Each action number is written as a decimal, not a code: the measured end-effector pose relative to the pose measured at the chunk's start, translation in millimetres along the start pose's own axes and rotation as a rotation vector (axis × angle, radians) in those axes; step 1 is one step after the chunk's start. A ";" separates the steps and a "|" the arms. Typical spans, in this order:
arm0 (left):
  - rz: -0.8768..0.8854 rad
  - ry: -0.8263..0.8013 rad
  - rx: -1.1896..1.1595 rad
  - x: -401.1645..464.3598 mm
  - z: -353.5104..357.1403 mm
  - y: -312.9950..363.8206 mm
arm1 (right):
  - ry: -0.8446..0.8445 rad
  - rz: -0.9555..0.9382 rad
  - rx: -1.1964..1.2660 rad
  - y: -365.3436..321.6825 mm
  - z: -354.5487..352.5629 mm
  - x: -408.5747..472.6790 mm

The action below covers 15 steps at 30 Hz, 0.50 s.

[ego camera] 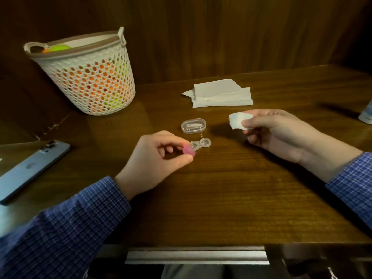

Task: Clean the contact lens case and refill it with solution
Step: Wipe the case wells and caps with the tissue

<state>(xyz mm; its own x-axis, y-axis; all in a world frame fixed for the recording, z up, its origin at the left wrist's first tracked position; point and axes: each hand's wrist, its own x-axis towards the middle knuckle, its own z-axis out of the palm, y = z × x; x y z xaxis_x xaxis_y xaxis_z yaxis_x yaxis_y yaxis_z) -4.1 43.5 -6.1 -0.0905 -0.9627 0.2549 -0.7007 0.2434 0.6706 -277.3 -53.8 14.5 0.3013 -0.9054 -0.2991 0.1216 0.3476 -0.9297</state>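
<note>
The clear two-well contact lens case (pixel 202 143) lies uncapped on the wooden table (pixel 231 198). My left hand (pixel 155 160) pinches a pink cap (pixel 188 151) between thumb and fingers, just over the case's left well. Off to the right, above the table, my right hand (pixel 281 135) holds a small folded white tissue (pixel 239 120). A clear oval box (pixel 193 126) with a white tool inside sits just behind the case.
A stack of white tissues (pixel 221 93) lies at the back of the table. A white perforated basket (pixel 90 75) with orange and green contents stands back left. A blue phone (pixel 30 170) lies at the left edge. A pale object (pixel 366 115) shows at the right edge.
</note>
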 end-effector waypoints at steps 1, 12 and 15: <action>0.007 -0.026 0.030 -0.2 2.9 1.4 | 0.003 -0.002 -0.001 0.2 0.2 -0.3; 0.068 0.096 0.044 1.8 13.9 5.5 | 0.024 -0.042 0.064 -7.8 -9.1 2.1; 0.146 0.141 0.051 20.7 11.8 19.4 | 0.107 -0.070 0.155 -14.6 -17.9 5.0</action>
<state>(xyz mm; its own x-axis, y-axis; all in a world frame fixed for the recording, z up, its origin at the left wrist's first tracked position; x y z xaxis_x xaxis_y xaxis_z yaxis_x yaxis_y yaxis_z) -27.9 26.9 4.0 -0.0962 -0.8908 0.4441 -0.7226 0.3694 0.5844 -294.4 -67.8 22.7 0.1860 -0.9465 -0.2637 0.2857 0.3089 -0.9072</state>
